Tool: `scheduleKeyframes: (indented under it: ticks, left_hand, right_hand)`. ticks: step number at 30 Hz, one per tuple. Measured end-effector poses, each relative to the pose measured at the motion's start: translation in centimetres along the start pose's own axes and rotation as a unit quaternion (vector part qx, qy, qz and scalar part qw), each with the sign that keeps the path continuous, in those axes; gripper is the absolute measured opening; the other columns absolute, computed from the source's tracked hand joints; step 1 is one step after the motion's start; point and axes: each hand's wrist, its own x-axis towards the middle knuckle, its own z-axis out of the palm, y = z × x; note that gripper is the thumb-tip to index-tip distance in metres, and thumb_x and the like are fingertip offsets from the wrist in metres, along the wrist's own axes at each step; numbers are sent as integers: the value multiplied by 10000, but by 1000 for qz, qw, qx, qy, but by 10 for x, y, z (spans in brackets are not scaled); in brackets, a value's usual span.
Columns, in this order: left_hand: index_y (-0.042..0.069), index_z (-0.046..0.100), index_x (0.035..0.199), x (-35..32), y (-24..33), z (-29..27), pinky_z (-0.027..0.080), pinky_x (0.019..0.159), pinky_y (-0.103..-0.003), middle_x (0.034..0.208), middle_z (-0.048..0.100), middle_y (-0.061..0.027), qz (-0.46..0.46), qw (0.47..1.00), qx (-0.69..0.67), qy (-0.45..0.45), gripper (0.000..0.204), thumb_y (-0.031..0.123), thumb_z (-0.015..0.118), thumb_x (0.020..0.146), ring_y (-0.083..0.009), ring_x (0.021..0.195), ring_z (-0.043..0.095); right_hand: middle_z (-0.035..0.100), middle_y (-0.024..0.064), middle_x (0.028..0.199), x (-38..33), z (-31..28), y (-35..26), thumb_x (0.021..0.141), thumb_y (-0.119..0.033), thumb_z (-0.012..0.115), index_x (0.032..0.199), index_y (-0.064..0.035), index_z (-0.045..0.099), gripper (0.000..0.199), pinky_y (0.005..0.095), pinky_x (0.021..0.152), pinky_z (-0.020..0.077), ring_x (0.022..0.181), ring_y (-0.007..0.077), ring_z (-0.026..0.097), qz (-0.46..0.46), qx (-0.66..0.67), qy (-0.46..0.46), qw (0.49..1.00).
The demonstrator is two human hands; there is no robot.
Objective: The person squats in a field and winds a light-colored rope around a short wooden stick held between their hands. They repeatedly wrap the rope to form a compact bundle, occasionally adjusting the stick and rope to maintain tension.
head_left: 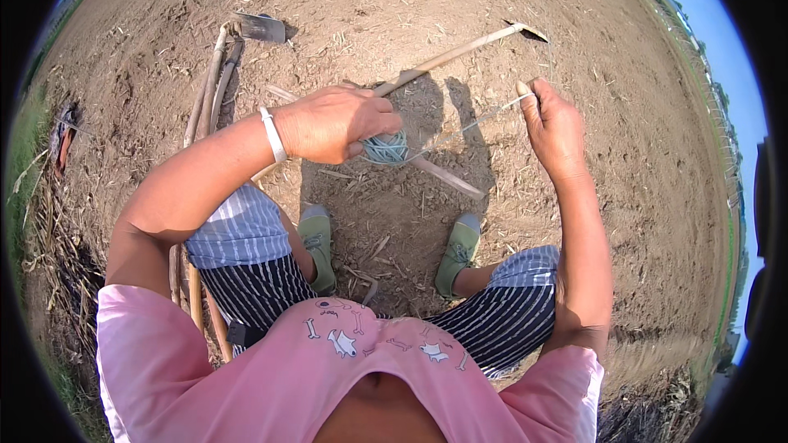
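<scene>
My left hand (335, 123), with a white band at its wrist, is closed on a wound bundle of blue-green string (386, 148). A pale wooden stick (449, 178) passes at the bundle and shows on both sides of my hand; whether the string is wound round it I cannot tell. One strand of string (478, 121) runs from the bundle up to my right hand (555, 127). That hand is raised to the right, its thumb and fingers pinching the strand. Part of the bundle is hidden under my left fingers.
A hoe (450, 56) lies beyond my hands, its dark blade at the far right end. Long wooden handles (203, 102) and a flat metal hoe blade (261, 28) lie on the left. Dry soil with straw bits surrounds my green shoes (317, 250). Dry stalks (61, 262) edge the left.
</scene>
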Motion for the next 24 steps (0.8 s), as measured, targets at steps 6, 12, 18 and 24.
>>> scheduleKeyframes:
  ticks: [6,12,18,24]
  left_hand:
    - [45,517,1046,4,30,-19,503,809,-284,928,601,-17,101,868,-411,260,274,54,716,857,-131,906,609]
    - [11,506,1054,2,-24,-45,525,766,-256,947,645,-63,-49,719,-399,568,284,123,713,895,-106,841,633]
    - [-28,520,1128,1,-30,-53,588,856,-378,1053,659,-136,-58,570,-602,556,218,105,576,965,-207,943,679]
    - [-9,535,1187,-12,-24,-48,555,972,-398,1159,636,-150,-4,525,-783,334,246,126,545,981,-248,1064,655]
  right_hand:
    - [625,208,850,-11,35,40,1012,-339,484,1003,-68,569,284,449,718,479,800,433,578,47,122,-101,986]
    - [592,152,748,-6,-4,-22,1015,-331,493,918,-22,558,329,404,677,471,699,315,588,12,220,-99,970]
    - [586,196,807,-25,7,-102,1013,-278,456,891,-40,528,276,501,692,460,802,421,579,-196,194,-208,938]
    - [596,216,825,-23,65,-54,1009,-306,481,961,-56,543,262,488,670,462,778,448,582,-127,138,-271,944]
